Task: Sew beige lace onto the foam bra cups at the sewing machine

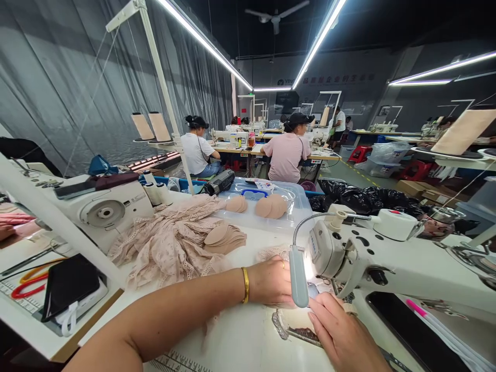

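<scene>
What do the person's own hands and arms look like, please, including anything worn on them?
The left hand wears a gold-coloured ring, with a gold-coloured bangle at its wrist. The left forearm is bare. The right hand shows no jewellery.

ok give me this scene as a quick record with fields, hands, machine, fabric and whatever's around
left hand: beside pale lace, near the machine head; grip hidden
right hand: fingertips near the machine head; grip unclear
sewing machine: white, at right
lamp: lit, on a bendy neck
lace heap: pale pink, left of the machine
oval pieces: stacked beside the heap
plastic box: clear, behind the pieces
phone: black, right of the right hand
</scene>
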The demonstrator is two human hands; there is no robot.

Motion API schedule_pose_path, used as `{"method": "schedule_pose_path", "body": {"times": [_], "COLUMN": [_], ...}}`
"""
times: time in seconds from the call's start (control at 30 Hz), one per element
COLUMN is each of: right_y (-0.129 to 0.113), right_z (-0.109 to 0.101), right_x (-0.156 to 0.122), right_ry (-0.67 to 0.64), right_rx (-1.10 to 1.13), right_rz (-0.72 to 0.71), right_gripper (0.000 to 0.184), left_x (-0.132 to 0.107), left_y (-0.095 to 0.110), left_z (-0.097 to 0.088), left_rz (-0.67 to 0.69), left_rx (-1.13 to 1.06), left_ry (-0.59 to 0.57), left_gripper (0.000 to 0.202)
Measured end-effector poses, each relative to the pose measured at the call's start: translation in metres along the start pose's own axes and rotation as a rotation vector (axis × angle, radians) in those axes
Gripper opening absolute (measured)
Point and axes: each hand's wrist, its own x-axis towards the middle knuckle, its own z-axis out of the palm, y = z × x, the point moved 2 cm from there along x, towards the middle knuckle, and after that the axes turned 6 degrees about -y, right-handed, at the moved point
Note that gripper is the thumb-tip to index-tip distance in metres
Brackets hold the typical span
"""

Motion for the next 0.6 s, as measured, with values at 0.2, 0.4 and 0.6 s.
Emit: {"method": "schedule_pose_path", "body": {"times": [0.2, 0.4, 0.6], "right_y": [0.002, 0.001, -0.003], "right_z": [0.010, 0.000, -0.006], "right_x": [-0.009, -0.004, 0.002], "right_ry": [0.052, 0.041, 0.047], "right_rx": [-0.002, -0.024, -0.049], "right_rz": [-0.031, -0.069, -0.040], "right_gripper": [0.035, 0.033, 0.029], "left_x": [0.000, -0.001, -0.001], "left_y": [0.004, 0.006, -0.005], "left_z": [-0.002, -0.003, 0.003], "left_rz": [0.005, -0.003, -0.046], "left_rx": [0.014, -0.002, 0.002], "left_ry": [0.014, 0.034, -0.006], "left_gripper": [0.022, 0.023, 0.020]}}
